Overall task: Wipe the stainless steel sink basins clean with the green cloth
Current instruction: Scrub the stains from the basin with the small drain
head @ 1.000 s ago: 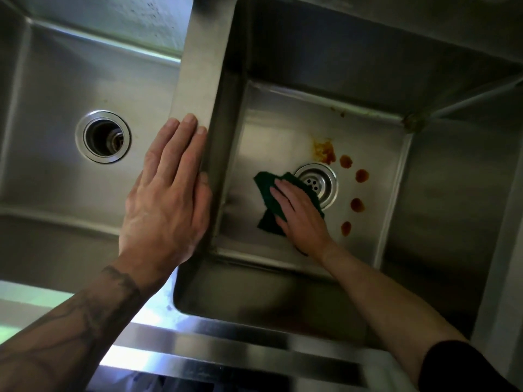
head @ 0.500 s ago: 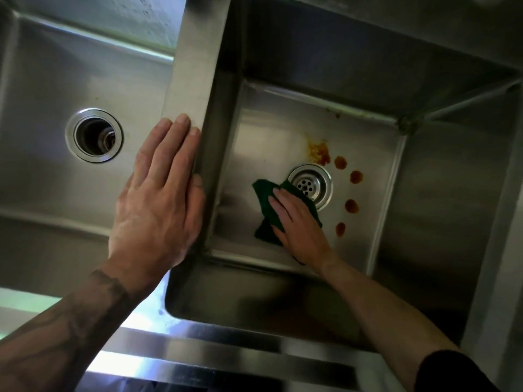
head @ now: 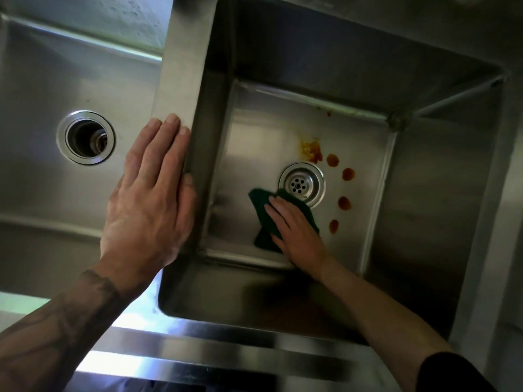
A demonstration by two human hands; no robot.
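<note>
Left of frame: I see the left basin (head: 42, 94) and its open drain (head: 85, 137). Centre left: the left hand (head: 150, 199) lies flat on the divider (head: 184, 52), fingers straight and together, forearm entering from the lower left. Centre: the right hand (head: 297, 230), fingers extended, presses the green cloth (head: 263, 210) onto the right basin (head: 254, 131) floor, overlapping the strainer (head: 301, 183) rim. Right: orange-brown spots (head: 348, 174) arc around the strainer.

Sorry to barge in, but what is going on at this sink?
A person is wiping the right basin. The right hand presses the green cloth flat on the basin floor at the edge of the drain. The left hand rests flat on the divider between the two basins. Several reddish stains beside the drain are not yet wiped.
</note>
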